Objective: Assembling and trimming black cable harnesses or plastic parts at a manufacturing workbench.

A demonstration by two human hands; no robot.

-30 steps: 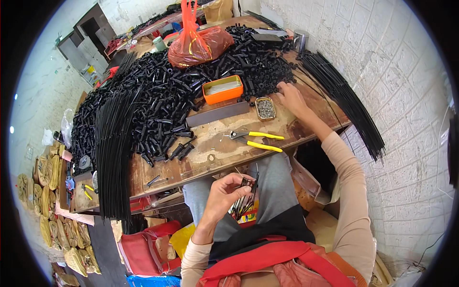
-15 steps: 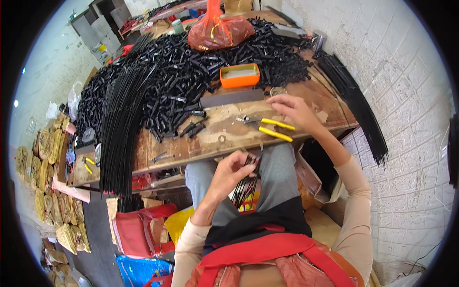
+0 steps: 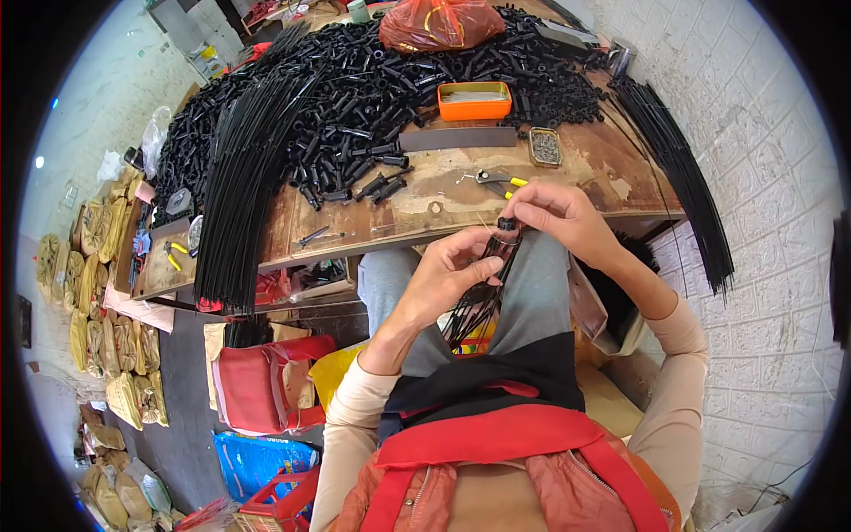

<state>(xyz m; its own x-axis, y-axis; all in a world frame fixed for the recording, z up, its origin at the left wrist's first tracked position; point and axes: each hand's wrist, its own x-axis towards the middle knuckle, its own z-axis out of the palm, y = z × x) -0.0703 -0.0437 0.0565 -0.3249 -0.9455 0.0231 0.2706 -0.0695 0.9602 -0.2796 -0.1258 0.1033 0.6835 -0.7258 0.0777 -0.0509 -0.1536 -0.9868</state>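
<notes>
My left hand [image 3: 454,273] is closed round a bundle of thin black ribs [image 3: 470,312], which look like umbrella ribs and hang down between my knees. A short black plastic collar [image 3: 508,223] tops the bundle, just above my left fingers. My right hand [image 3: 567,222] has thumb and forefinger together beside the collar; whether something small is between them is too fine to make out. A thin light-coloured wire [image 3: 483,218] sticks up by the collar. Beyond my right fingers, yellow-handled pliers [image 3: 498,180] lie on the wooden table [image 3: 355,217], partly hidden by that hand.
A big heap of black plastic tubes [image 3: 341,120] covers the far table. Near it are an orange tray [image 3: 475,108], a grey flat strip [image 3: 457,139] and a small dish of metal bits [image 3: 544,147]. Long black rods [image 3: 235,204] overhang the left edge; more rods [image 3: 678,177] lie along the right wall.
My right hand has come from above the pliers down to the top of the bundle. My left hand has lifted slightly, and the black collar now shows. The view has shifted.
</notes>
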